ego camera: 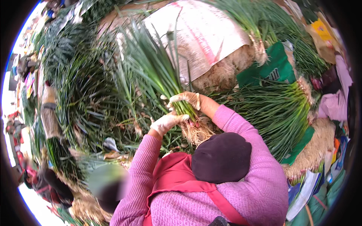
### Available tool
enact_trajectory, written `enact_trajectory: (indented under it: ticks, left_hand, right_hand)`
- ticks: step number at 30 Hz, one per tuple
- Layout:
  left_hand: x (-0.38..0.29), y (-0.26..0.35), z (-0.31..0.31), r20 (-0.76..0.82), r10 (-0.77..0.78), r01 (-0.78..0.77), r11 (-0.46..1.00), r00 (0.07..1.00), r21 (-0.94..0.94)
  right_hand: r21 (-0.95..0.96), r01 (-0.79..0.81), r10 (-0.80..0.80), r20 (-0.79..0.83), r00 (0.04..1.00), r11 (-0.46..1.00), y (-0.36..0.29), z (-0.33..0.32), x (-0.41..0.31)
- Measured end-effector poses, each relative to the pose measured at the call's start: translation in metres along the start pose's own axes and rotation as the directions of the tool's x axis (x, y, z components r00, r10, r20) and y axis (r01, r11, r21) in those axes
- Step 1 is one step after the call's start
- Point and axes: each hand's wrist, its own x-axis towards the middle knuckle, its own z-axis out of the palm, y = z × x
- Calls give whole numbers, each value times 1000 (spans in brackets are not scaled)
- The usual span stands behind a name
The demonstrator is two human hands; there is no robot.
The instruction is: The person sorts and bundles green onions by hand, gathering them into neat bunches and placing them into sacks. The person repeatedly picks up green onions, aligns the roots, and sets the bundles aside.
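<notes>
Both my hands wear pale gloves and hold one bunch of green onions (167,76). My right hand (188,99) wraps the lower stalks from above. Closer to the base, my left hand (169,122) grips the same bunch, its fingers partly hidden behind the stalks. The green leaves fan away from me to the upper left. Reddish bulbs and a tangle of pale roots (198,132) point back towards my body. Loose onion leaves (96,93) are heaped beyond my left hand.
A white woven sack (195,31) covers a rooty bundle ahead. To the right, a large fan of onions (271,113) lies partly over green sheeting (271,66). Another bunch (258,45) rests behind it. Another person (48,186) is at the lower left. A dark cap (222,156) is close below my hands.
</notes>
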Motion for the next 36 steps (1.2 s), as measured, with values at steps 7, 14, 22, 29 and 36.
enact_trajectory:
  ticks: [7,14,22,29,36]
  left_hand:
    - [-15,56,4,-166,482,8,313,860,950]
    - [-12,104,32,204,283,-28,-521,937,853]
    - [-76,156,24,108,190,3,-503,976,864]
    - [-155,191,-23,-287,516,490,-314,807,813]
    - [-220,194,-40,-359,632,602,-218,687,768]
  right_hand:
    - [-193,-176,82,-417,905,965,-26,-47,-26]
    - [-424,-242,285,40,958,873,-8,38,-50]
    - [-675,-321,367,-80,927,664,-35,131,-55]
    - [-68,310,-271,333,903,948,-66,112,-54]
    - [-169,700,-720,-182,670,694,-94,90,-95]
